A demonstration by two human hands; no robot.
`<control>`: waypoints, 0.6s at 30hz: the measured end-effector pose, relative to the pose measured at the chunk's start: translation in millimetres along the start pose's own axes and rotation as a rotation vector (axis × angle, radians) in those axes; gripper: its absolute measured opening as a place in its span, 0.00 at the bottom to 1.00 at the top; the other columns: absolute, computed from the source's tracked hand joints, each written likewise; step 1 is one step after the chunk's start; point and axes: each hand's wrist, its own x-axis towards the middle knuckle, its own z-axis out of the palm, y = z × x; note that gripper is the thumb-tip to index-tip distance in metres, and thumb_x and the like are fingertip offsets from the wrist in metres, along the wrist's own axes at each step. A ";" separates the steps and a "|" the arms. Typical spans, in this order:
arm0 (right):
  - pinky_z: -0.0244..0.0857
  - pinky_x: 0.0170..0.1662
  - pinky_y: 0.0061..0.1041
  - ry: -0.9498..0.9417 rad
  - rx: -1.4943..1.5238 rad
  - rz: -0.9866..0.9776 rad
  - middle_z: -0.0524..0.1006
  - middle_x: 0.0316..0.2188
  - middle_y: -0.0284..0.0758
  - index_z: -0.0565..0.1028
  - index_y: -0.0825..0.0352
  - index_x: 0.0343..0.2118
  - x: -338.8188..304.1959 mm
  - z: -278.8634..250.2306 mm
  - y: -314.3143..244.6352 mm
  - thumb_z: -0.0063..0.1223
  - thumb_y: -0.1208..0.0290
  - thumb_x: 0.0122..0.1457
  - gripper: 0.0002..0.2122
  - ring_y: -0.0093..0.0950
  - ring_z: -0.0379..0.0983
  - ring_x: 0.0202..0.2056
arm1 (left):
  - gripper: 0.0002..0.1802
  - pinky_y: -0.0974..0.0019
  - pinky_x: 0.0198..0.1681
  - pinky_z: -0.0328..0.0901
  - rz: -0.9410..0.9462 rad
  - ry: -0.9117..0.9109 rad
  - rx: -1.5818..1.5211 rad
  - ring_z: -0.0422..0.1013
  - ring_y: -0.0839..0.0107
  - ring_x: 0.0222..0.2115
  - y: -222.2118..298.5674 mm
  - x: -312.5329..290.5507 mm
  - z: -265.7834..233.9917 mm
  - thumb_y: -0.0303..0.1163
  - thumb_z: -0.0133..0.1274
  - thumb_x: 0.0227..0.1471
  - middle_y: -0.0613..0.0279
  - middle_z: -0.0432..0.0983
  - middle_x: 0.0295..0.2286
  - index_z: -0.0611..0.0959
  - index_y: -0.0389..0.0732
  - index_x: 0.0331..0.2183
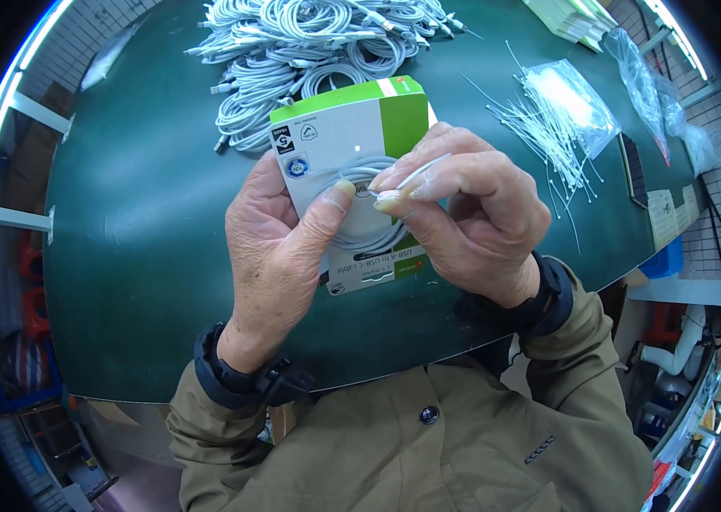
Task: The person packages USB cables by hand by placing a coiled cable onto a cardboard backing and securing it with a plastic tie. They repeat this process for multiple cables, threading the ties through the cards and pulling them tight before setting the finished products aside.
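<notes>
My left hand (279, 247) is closed on a green-and-white backing card (352, 128), gripping it from the left edge, thumb pressed on the front over a coiled white cable (369, 235) that sits against the card's white face. Card is held up above the counter (139, 222), tilted slightly, green band at its top and along its right side.

My right hand (463, 213) is pinched narrow: thumb and forefinger closed on a thin white tie (424, 168) right at the coil, just beside my left thumb tip. The tie's free end sticks up and to the right from the pinch. Rest of the right fingers are curled over the card's right edge.

Counter is dark green. At its far edge, a heap of loose coiled white cables (309, 43). Far right: a spread of white ties (540, 128), partly on a clear plastic bag (574, 98). Both piles are well apart from my hands.
</notes>
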 end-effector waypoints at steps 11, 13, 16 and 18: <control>0.74 0.34 0.26 -0.110 -0.090 -0.032 0.81 0.31 0.40 0.77 0.68 0.35 -1.0 2.6 -0.7 0.68 0.88 0.48 0.14 0.31 0.82 0.33 | 0.17 0.66 0.48 0.73 0.013 0.047 -0.049 0.78 0.70 0.43 0.7 -1.4 0.4 0.21 0.55 0.60 0.52 0.80 0.44 0.76 0.31 0.51; 0.74 0.33 0.26 -0.124 -0.112 -0.038 0.81 0.31 0.40 0.77 0.68 0.35 -0.5 3.0 -0.6 0.68 0.88 0.47 0.14 0.30 0.82 0.33 | 0.17 0.66 0.48 0.73 0.006 0.044 -0.056 0.78 0.70 0.43 0.5 -1.2 -0.3 0.21 0.55 0.60 0.52 0.80 0.44 0.76 0.31 0.51; 0.74 0.34 0.25 -0.124 -0.170 -0.035 0.81 0.31 0.40 0.78 0.68 0.36 0.3 3.7 0.8 0.68 0.88 0.47 0.14 0.29 0.81 0.32 | 0.17 0.66 0.48 0.73 0.006 0.040 -0.051 0.78 0.71 0.43 -1.6 -0.4 -1.0 0.21 0.55 0.59 0.53 0.81 0.44 0.76 0.31 0.51; 0.74 0.34 0.25 -0.117 -0.176 -0.029 0.81 0.31 0.40 0.78 0.68 0.36 0.5 2.9 2.1 0.67 0.88 0.47 0.14 0.29 0.80 0.32 | 0.17 0.66 0.48 0.73 -0.002 0.042 -0.042 0.78 0.71 0.43 -2.8 -0.6 -1.1 0.21 0.55 0.59 0.53 0.81 0.44 0.77 0.31 0.51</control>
